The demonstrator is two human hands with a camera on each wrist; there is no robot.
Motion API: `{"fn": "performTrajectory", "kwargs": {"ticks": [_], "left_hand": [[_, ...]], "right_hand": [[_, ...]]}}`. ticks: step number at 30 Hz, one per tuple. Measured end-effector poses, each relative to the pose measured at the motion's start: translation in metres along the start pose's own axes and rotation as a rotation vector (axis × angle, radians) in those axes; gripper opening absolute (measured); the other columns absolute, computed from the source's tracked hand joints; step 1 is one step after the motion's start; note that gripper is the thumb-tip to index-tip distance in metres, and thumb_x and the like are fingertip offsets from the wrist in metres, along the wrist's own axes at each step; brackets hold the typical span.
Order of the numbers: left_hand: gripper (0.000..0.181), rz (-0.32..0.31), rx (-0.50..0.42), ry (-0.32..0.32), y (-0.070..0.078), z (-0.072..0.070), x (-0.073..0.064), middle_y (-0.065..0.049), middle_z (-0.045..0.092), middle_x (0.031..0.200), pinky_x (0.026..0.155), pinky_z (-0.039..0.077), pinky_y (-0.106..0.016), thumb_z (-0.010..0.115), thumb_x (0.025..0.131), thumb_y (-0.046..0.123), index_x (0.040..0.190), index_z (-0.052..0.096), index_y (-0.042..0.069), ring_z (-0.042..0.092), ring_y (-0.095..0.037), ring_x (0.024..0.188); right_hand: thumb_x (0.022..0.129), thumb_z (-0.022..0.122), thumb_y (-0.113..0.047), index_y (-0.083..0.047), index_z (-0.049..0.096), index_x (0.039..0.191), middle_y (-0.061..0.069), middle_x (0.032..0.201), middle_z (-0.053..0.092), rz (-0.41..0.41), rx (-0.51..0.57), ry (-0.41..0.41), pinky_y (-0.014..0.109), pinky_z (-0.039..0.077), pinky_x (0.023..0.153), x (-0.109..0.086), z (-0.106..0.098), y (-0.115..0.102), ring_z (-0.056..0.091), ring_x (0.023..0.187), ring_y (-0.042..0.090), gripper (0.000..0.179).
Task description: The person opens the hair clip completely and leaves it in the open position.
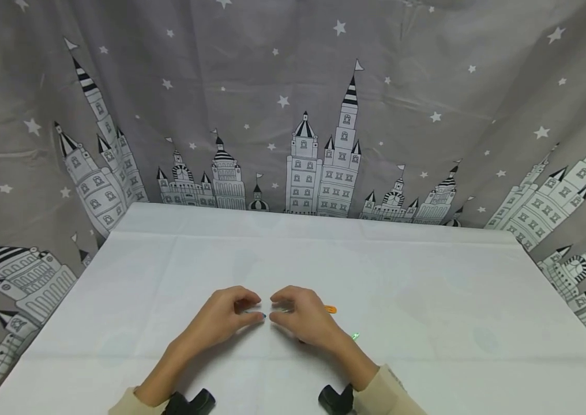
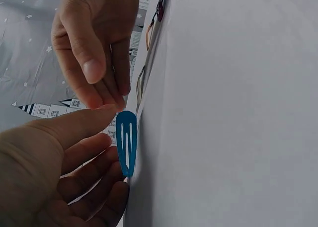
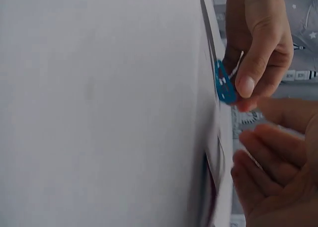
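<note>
A blue snap hair clip (image 2: 127,143) sits at the tip of my left thumb, pinched there by my left hand (image 1: 225,314). Its slotted flat face shows in the left wrist view, while the right wrist view has the clip (image 3: 225,83) beside the left thumbnail. Facing it, a short gap away, is my right hand (image 1: 305,317), its fingers loosely bent and nothing between them. Partly hidden behind the right hand lie an orange hair clip (image 1: 330,309) and a green one (image 1: 355,336) on the white table.
The white-covered table (image 1: 417,276) spreads around both hands. More clips lie along it in the left wrist view, including a pale one (image 2: 140,85) and a dark red one (image 2: 160,11). A grey curtain (image 1: 251,57) with castles and stars hangs behind.
</note>
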State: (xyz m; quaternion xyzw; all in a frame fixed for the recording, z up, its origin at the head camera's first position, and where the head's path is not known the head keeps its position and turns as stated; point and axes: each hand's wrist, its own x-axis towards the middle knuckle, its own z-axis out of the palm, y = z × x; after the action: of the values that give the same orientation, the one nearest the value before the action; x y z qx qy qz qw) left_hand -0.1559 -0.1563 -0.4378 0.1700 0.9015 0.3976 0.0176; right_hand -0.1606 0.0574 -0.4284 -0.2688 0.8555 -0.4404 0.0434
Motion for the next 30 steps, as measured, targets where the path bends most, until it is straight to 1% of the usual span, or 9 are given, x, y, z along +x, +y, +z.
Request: {"fn": "performTrajectory", "kwargs": {"ticks": [4, 7, 9, 13, 17, 22, 27, 30], "left_hand": [[0.025, 0.022, 0.001, 0.000, 0.005, 0.004, 0.004, 0.004, 0.069, 0.097, 0.076, 0.051, -0.031, 0.080, 0.083, 0.021, 0.103, 0.073, 0.008, 0.063, -0.012, 0.087], [0.026, 0.038, 0.001, -0.002, 0.007, 0.007, 0.007, 0.003, 0.069, 0.097, 0.075, 0.051, -0.031, 0.080, 0.083, 0.021, 0.104, 0.073, 0.007, 0.062, -0.013, 0.086], [0.026, 0.045, 0.001, -0.006, 0.009, 0.008, 0.009, 0.002, 0.070, 0.097, 0.075, 0.051, -0.031, 0.080, 0.084, 0.021, 0.104, 0.073, 0.006, 0.062, -0.013, 0.086], [0.025, 0.037, -0.007, -0.013, 0.011, 0.012, 0.013, 0.002, 0.069, 0.096, 0.075, 0.050, -0.032, 0.081, 0.083, 0.020, 0.103, 0.073, 0.007, 0.061, -0.013, 0.086], [0.025, 0.036, -0.014, -0.016, 0.013, 0.017, 0.015, 0.003, 0.069, 0.095, 0.077, 0.050, -0.033, 0.082, 0.082, 0.018, 0.102, 0.073, 0.007, 0.061, -0.014, 0.087], [0.024, 0.043, -0.012, -0.005, 0.015, 0.022, 0.019, 0.003, 0.069, 0.095, 0.078, 0.050, -0.034, 0.082, 0.081, 0.016, 0.102, 0.073, 0.007, 0.061, -0.013, 0.087], [0.025, 0.048, -0.020, -0.008, 0.017, 0.025, 0.021, 0.002, 0.069, 0.095, 0.077, 0.050, -0.033, 0.082, 0.082, 0.016, 0.102, 0.073, 0.006, 0.061, -0.014, 0.087], [0.025, 0.048, -0.026, -0.007, 0.018, 0.026, 0.022, 0.002, 0.069, 0.095, 0.075, 0.049, -0.032, 0.082, 0.082, 0.016, 0.102, 0.073, 0.005, 0.061, -0.014, 0.086]], "right_hand": [[0.088, 0.072, -0.011, -0.001, 0.070, 0.114, 0.006, 0.114, 0.069, 0.018, -0.014, -0.014, 0.042, 0.047, 0.097, -0.006, -0.010, -0.004, 0.060, 0.115, 0.022, 0.028], [0.088, 0.072, -0.011, -0.001, 0.070, 0.114, 0.005, 0.115, 0.069, 0.031, -0.047, -0.011, 0.044, 0.046, 0.098, -0.010, -0.016, -0.004, 0.060, 0.116, 0.022, 0.029], [0.088, 0.073, -0.010, -0.001, 0.070, 0.114, 0.005, 0.116, 0.068, 0.036, -0.062, 0.000, 0.045, 0.046, 0.099, -0.013, -0.019, -0.003, 0.059, 0.116, 0.023, 0.029], [0.088, 0.072, -0.010, -0.001, 0.069, 0.114, 0.005, 0.116, 0.068, 0.053, -0.059, 0.034, 0.046, 0.046, 0.098, -0.016, -0.027, 0.002, 0.059, 0.117, 0.023, 0.028], [0.089, 0.072, -0.010, 0.000, 0.069, 0.114, 0.007, 0.116, 0.068, 0.071, 0.007, 0.067, 0.049, 0.046, 0.097, -0.021, -0.036, 0.009, 0.059, 0.116, 0.026, 0.027], [0.090, 0.073, -0.013, -0.001, 0.069, 0.114, 0.009, 0.116, 0.068, 0.123, 0.087, 0.110, 0.052, 0.044, 0.099, -0.025, -0.044, 0.016, 0.059, 0.116, 0.029, 0.028], [0.090, 0.073, -0.015, 0.001, 0.070, 0.113, 0.012, 0.114, 0.068, 0.155, 0.132, 0.117, 0.050, 0.047, 0.097, -0.026, -0.041, 0.022, 0.062, 0.112, 0.030, 0.028], [0.089, 0.073, -0.013, 0.003, 0.069, 0.112, 0.014, 0.112, 0.068, 0.144, 0.160, 0.106, 0.046, 0.050, 0.093, -0.025, -0.036, 0.024, 0.064, 0.108, 0.029, 0.028]]}}
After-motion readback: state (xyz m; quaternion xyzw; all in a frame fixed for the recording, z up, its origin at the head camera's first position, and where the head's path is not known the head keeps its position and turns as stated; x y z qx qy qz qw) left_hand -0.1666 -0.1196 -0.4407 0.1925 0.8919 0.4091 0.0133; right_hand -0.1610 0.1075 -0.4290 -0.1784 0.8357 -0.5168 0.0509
